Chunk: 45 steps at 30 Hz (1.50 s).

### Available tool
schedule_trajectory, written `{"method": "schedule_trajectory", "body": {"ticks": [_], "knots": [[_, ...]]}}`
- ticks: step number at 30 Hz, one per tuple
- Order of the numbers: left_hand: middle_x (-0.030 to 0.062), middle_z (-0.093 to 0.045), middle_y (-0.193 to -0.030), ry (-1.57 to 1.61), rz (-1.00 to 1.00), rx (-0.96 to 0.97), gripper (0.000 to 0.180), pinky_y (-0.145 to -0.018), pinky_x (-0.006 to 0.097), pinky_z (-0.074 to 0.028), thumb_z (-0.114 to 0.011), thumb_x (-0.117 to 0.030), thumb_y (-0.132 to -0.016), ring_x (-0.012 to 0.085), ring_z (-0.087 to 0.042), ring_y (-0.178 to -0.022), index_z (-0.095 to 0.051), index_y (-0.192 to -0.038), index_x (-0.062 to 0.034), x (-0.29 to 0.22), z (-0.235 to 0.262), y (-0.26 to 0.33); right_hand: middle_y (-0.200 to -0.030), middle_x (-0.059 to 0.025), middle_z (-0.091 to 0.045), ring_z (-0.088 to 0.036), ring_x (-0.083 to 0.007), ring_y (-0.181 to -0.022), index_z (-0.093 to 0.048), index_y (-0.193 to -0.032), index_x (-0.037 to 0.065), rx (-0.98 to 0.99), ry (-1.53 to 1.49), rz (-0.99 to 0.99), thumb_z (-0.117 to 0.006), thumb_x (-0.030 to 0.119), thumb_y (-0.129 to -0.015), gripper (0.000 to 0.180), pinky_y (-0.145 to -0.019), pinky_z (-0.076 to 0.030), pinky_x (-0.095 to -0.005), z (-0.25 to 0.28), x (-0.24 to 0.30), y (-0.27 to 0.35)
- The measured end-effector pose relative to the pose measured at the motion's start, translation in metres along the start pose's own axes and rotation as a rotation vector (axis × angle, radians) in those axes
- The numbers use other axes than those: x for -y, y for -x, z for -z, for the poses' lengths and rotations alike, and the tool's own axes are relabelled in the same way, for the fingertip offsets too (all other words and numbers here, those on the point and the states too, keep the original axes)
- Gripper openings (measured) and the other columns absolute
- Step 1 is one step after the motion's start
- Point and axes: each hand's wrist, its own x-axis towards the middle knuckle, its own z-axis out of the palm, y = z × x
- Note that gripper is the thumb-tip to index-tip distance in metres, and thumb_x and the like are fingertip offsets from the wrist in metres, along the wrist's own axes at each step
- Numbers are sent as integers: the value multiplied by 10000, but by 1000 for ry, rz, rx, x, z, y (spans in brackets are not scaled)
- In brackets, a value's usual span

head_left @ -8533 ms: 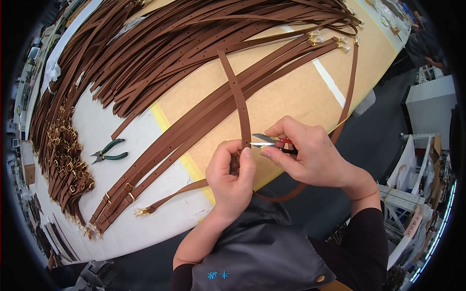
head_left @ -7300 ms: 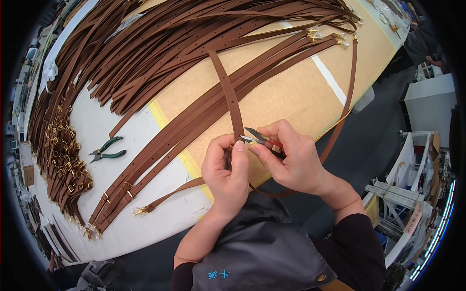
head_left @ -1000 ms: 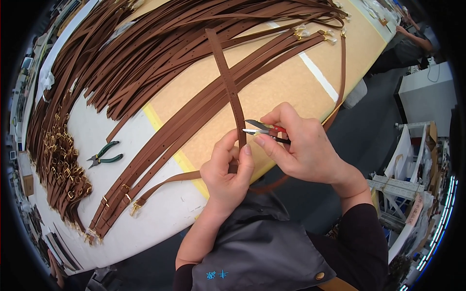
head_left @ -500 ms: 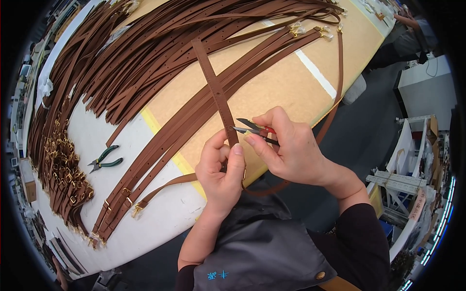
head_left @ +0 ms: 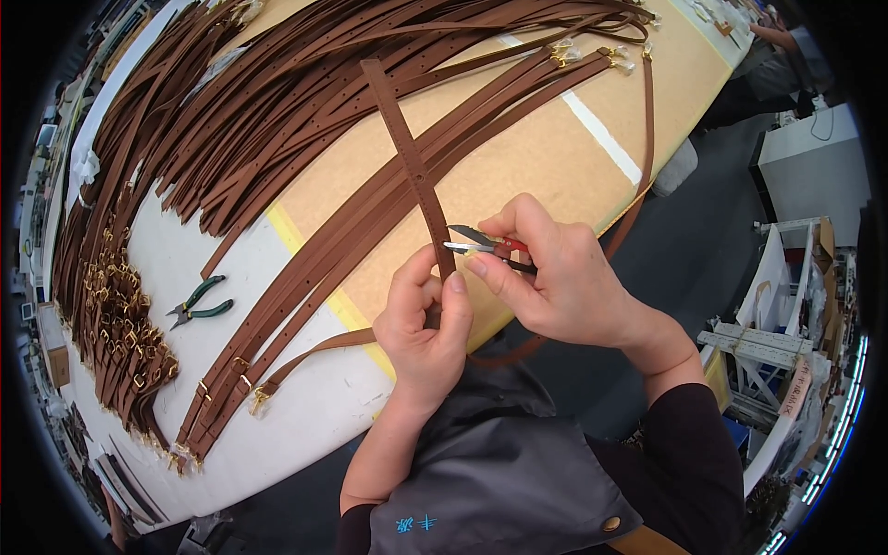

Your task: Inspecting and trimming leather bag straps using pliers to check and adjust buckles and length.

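My left hand (head_left: 421, 328) pinches a brown leather strap (head_left: 405, 153) between thumb and fingers. The strap's squared end points away over the table, and a row of stitches and a hole show along it. In my right hand (head_left: 578, 277) is a pair of small scissors (head_left: 483, 244) with red and black handles. Their blades stand apart, and the tip of the lower one meets the strap's edge just above my left thumb. Whether a thread lies there is too small to tell.
Several brown straps (head_left: 305, 227) with gold buckles lie across the table beneath the held one. A big heap of straps (head_left: 277, 83) covers the far left. Green-handled cutting pliers (head_left: 188, 313) rest on the white surface (head_left: 305, 379). A grey cabinet (head_left: 814, 166) stands at right.
The strap's far end has shifted slightly up and left. Both hands have edged a little to the right, and the buckle below my left hand is now out of sight.
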Motion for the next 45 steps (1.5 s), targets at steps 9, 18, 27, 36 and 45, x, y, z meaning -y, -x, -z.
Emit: {"method": "schedule_trajectory", "body": {"ticks": [9,18,27,36,45], "knots": [[-32,-588,-679,231,172,54,328,-526,196,-383,-611,-16,-1019,12,-505,-575,-573,-1336,58,-10,4,-4,-822,-137,-708,-762,-225,-721,-597,-1041,-25,-127,32,127,-761,72,-938,216,-633,-606,-311,-21,-15,9],[-19,-606,-717,315,226,73,342,-542,188,-400,-601,-16,-1027,14,-523,-605,-549,-1355,67,-12,7,-5,-800,-149,-709,-754,-248,-671,-607,-1029,-30,-169,60,207,-771,57,-924,214,-581,-596,-313,-25,-20,7],[-23,-604,-720,341,257,56,338,-541,188,-400,-597,-13,-1029,12,-522,-604,-549,-1354,64,-15,6,-6,-794,-117,-679,-693,-156,-666,-622,-1036,-19,-141,-108,122,-760,69,-944,188,-609,-541,-274,-26,-23,7],[-30,-598,-704,310,213,59,335,-543,186,-387,-607,-6,-1024,9,-515,-600,-558,-1349,61,-14,6,-5,-798,-88,-672,-658,-101,-706,-633,-1079,-27,13,-199,-48,-748,153,-975,237,-629,-508,-258,-8,-10,4],[-24,-598,-696,296,191,49,333,-533,189,-381,-611,0,-1020,8,-513,-593,-559,-1342,67,-12,5,-4,-790,-155,-692,-732,-289,-704,-596,-1004,-1,42,-188,-26,-720,147,-974,195,-614,-551,-347,-2,-4,0]]}}
